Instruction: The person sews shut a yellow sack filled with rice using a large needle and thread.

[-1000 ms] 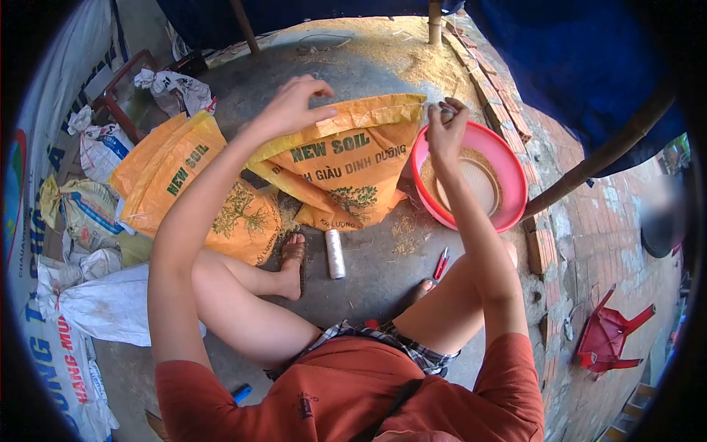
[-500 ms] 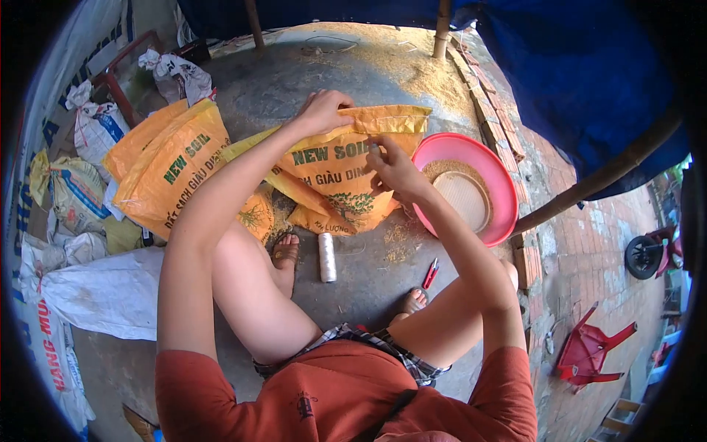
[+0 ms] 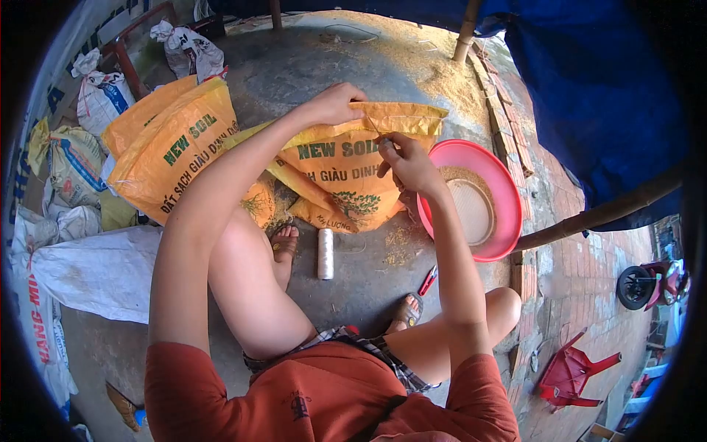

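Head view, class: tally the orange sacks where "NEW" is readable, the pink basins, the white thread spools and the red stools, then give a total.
Orange sacks: 2
Pink basin: 1
White spool: 1
Red stool: 1
Total: 5

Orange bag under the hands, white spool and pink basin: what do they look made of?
Orange bag: probably woven plastic with a slight sheen, judging by its stiff creases and crisp print.
White spool: apparently wound thread, softly shiny; the fibre can't be told.
Pink basin: likely moulded plastic, smooth and semi-gloss, given its even colour and rounded rim.
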Demonstrator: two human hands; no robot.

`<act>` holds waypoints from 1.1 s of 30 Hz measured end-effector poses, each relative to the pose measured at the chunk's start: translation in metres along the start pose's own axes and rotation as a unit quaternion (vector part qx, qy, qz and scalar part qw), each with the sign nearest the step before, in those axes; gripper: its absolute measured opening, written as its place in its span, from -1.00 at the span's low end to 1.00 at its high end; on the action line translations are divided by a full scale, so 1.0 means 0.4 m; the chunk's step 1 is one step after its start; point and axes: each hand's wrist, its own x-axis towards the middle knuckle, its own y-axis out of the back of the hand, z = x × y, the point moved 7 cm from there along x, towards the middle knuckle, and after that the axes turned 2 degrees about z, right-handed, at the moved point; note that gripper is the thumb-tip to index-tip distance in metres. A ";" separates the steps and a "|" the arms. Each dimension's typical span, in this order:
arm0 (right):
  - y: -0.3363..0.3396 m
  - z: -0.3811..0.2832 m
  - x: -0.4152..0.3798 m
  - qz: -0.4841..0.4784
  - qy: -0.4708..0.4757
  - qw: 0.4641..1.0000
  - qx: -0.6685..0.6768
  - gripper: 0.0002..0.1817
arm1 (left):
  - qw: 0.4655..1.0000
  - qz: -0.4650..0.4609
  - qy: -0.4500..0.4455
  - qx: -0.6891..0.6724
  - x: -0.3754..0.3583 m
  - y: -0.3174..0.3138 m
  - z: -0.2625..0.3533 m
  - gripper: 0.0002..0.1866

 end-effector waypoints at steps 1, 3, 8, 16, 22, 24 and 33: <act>-0.004 0.011 0.002 -0.001 -0.001 1.000 0.002 -0.64 | 1.000 -0.002 -0.001 0.000 0.001 -0.003 0.003 -0.72; -0.005 0.020 0.008 0.020 0.027 0.999 0.008 -0.63 | 1.000 0.000 0.000 -0.001 0.003 -0.005 0.006 -0.72; -0.008 -0.001 -0.004 0.031 0.027 0.999 0.024 -0.64 | 1.000 -0.003 0.024 0.005 -0.003 -0.005 0.007 -0.72; -0.006 0.019 0.000 0.027 0.028 0.998 0.057 -0.64 | 1.000 0.028 0.009 0.004 -0.015 -0.010 0.015 -0.73; -0.028 0.027 0.002 0.043 0.066 0.996 0.046 -0.69 | 0.999 0.040 -0.007 -0.019 -0.031 -0.010 0.018 -0.75; -0.024 -0.027 -0.019 0.190 0.291 0.926 -0.147 -0.76 | 0.999 0.039 0.002 -0.024 -0.035 -0.008 0.015 -0.75; -0.058 0.011 0.015 0.114 0.153 0.977 -0.094 -0.73 | 0.990 0.131 -0.056 0.022 -0.064 0.011 0.034 -0.77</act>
